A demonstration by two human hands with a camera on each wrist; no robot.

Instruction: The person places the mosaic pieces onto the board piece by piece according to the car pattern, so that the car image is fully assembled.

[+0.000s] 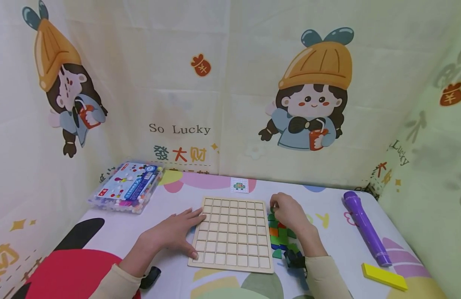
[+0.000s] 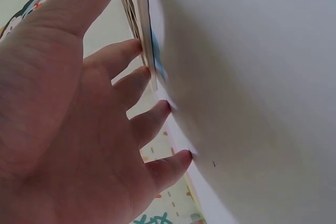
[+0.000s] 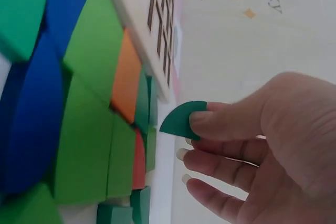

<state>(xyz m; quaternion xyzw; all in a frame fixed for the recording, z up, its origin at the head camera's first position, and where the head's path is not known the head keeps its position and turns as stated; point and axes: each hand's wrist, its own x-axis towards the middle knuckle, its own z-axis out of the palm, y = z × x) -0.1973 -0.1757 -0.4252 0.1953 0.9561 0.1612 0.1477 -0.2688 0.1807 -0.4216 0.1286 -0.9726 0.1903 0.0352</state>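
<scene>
Head view showed the left hand (image 1: pixel 174 234), fingers flat, steadying the grid board (image 1: pixel 234 234) while the right hand (image 1: pixel 290 214) pinched a green piece (image 3: pixel 181 120).

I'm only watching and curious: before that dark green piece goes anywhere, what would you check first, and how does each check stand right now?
1. Piece held firmly: ok. The right hand pinches the green half-round piece between thumb and fingers.
2. Board steadied: ok. The left hand lies flat with its fingers at the left edge of the wooden grid board.
3. Cells free: ok. Every cell visible on the board is empty.
4. Pattern in sight: ok. The small pattern card lies just beyond the board; its picture is too small to read.
5. Spare pieces near: ok. The coloured blocks lie right of the board.
6. Piece fits a square cell: cannot tell.
</scene>
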